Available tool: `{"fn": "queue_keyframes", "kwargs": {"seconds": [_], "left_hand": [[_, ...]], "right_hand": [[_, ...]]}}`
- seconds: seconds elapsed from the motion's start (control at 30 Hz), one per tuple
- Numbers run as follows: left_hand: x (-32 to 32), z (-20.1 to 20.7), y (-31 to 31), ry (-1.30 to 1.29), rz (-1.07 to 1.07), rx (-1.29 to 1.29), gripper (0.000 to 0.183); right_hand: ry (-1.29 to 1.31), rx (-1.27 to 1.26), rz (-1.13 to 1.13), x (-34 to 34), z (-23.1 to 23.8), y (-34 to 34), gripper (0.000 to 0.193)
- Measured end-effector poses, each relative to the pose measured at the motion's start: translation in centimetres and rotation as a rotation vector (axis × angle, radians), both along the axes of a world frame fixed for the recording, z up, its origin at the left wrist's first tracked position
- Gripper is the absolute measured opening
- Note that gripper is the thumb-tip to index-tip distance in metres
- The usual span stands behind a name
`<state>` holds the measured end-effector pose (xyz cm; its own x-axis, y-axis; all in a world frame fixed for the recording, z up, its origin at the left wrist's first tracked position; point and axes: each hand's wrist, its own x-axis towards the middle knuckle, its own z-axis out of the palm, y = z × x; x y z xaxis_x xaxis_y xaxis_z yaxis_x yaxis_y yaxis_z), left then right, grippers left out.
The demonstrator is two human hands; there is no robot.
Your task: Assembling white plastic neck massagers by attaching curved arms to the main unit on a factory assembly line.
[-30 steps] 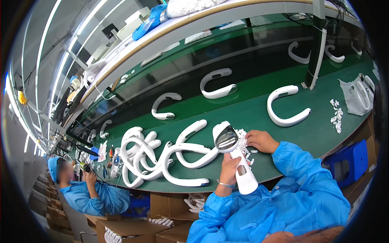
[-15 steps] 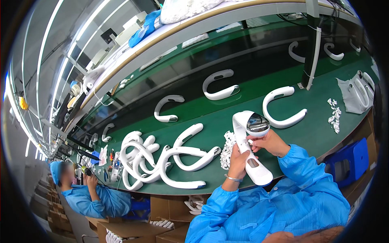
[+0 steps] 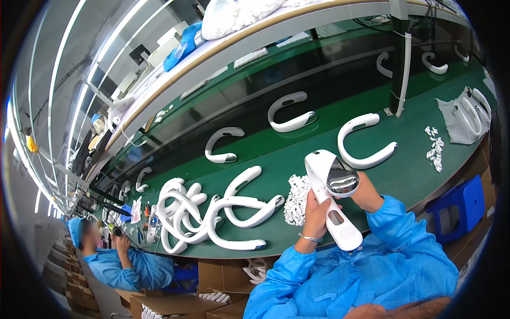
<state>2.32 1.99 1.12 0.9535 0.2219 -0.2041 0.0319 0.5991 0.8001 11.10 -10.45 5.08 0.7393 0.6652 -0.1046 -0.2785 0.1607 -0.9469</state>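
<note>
A white curved neckband-like device (image 3: 319, 173) with a shiny silver end is held up before my chest, over the near edge of the green bench. My left hand (image 3: 317, 215) is closed around the arm of it that carries a dark oblong window, thumb on top. At the silver end is my right hand (image 3: 367, 194); its fingers are hidden behind that end, so their grip does not show. Just left of the device lies a pile of small white parts (image 3: 297, 199). Another such curved device (image 3: 366, 159) rests on the bench beyond my right hand.
Several white curved devices (image 3: 234, 244) lie overlapping on the bench to the left. More stand on the dark green belt (image 3: 249, 119) behind. At right are small white pieces (image 3: 434, 154), a wrapped bundle (image 3: 462, 119) and a blue stool (image 3: 457, 212). A co-worker (image 3: 125, 266) sits at left.
The device has tilted and its silver end has turned closer to me. My right hand's fingers, which were pinched at its inner side, are now hidden behind the silver end.
</note>
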Motion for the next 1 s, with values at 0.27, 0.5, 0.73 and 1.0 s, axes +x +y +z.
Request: {"fn": "queue_keyframes", "kwargs": {"seconds": [0.27, 0.5, 0.73, 1.0], "left_hand": [[-0.7, -0.2, -2.3, -0.071, 0.097, 0.046, 0.039], [-0.7, -1.3, -2.1, -0.138, 0.175, 0.241, 0.032], [-1.2, 0.1, -2.3, -0.176, 0.220, 0.633, 0.037], [-1.5, 1.5, -3.2, -0.179, 0.173, 0.847, 0.036]], "right_hand": [[-0.370, 0.031, -0.186, -1.3, -2.8, 0.3, 0.017], [-0.092, 0.102, -0.139, -1.8, 0.1, 0.0, 0.021], [-0.551, -0.083, 0.042, -0.3, -2.8, -1.4, 0.029], [-0.411, 0.103, -0.052, -1.1, -1.9, -1.8, 0.030]]}}
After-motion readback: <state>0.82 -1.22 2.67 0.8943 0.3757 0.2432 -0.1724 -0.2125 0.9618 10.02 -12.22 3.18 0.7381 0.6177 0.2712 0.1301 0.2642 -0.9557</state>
